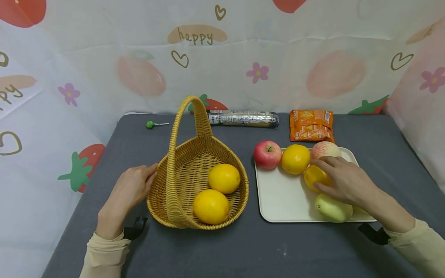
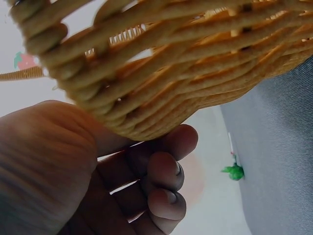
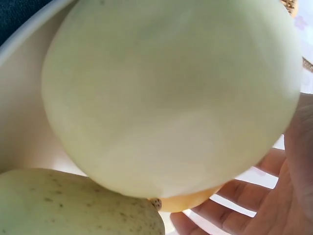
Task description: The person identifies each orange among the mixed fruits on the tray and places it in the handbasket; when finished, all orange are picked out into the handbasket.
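At the left, my left hand (image 1: 130, 187) grips the rim of a wicker basket (image 1: 189, 164) with a tall handle. In the left wrist view the thumb and curled fingertips (image 2: 165, 170) close around its woven edge. Two yellow oranges, one rear (image 1: 224, 178) and one front (image 1: 211, 207), lie inside the basket. My right hand (image 1: 347, 181) reaches over the white tray (image 1: 281, 200), its thumb and fingers around an orange (image 1: 315, 178). Pale green fruit (image 1: 333, 208) sits below that hand; in the right wrist view a large smooth one (image 3: 171, 98) mostly hides the orange (image 3: 190, 198).
A red apple (image 1: 267, 155), another orange (image 1: 295, 159) and a peach (image 1: 325, 150) line the tray's far side. Behind stand an orange snack packet (image 1: 311, 125) and a long dark-and-silver pack (image 1: 243, 119). A green lollipop (image 1: 150, 124) lies at the back left.
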The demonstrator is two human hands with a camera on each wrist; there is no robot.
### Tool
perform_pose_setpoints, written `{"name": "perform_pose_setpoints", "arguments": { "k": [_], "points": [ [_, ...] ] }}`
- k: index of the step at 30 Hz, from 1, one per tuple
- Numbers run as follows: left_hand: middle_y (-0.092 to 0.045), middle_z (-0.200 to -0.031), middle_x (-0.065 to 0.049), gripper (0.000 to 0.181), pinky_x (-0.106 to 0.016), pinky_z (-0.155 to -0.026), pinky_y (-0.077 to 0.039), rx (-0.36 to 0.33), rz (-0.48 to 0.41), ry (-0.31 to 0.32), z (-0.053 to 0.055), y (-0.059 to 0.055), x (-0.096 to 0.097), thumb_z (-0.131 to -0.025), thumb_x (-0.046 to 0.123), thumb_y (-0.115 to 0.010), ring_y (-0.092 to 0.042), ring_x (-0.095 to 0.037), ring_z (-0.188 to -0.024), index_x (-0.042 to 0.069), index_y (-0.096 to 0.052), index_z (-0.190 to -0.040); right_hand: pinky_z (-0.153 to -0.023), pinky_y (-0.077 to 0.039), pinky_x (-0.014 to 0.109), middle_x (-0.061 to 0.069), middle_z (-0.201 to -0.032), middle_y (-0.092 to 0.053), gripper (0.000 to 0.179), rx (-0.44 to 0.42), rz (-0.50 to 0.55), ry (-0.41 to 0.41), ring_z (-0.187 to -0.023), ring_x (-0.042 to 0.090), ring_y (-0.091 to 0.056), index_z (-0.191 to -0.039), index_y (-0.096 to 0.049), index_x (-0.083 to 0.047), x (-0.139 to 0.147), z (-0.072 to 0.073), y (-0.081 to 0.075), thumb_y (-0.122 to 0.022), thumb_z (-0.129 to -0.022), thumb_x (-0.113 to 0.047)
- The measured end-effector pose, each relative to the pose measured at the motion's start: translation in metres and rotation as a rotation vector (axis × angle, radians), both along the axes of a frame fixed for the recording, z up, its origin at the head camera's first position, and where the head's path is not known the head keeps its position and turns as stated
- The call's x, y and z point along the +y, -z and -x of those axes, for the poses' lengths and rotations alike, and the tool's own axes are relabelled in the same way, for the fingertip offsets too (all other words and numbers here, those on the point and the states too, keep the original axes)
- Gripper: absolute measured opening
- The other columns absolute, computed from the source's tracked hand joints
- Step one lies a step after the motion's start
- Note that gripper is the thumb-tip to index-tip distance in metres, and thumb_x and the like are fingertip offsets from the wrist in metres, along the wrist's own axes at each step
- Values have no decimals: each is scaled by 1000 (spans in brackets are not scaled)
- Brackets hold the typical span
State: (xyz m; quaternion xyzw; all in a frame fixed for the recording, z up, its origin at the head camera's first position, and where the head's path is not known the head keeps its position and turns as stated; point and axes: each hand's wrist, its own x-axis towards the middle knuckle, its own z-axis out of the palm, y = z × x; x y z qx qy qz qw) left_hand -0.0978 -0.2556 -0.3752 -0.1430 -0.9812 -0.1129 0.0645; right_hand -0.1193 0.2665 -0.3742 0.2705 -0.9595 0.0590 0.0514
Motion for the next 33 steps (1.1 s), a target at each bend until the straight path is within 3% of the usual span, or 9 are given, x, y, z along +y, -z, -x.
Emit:
{"name": "perform_pose_setpoints", "arguments": {
  "k": [20,33],
  "points": [
    [-69,-83,-16,33,-47,-68,-53,-11,8,-9,0,0,0,-96,11,-60,-65,-30,-72,-4,-65,-124,-75,-52,50,19,-115,-64,58,-51,-46,38,-96,35,-59,-125,-63,-8,-3,0,0,-81,-75,-32],
    [-70,-85,-16,33,-48,-69,-53,-12,7,-7,0,-1,0,-96,11,-59,-66,-30,-72,-4,-65,-124,-69,-52,50,18,-109,-65,58,-36,-13,64,-92,33,-59,-122,-64,-10,-4,-1,0,-84,-72,-31]
  ]
}}
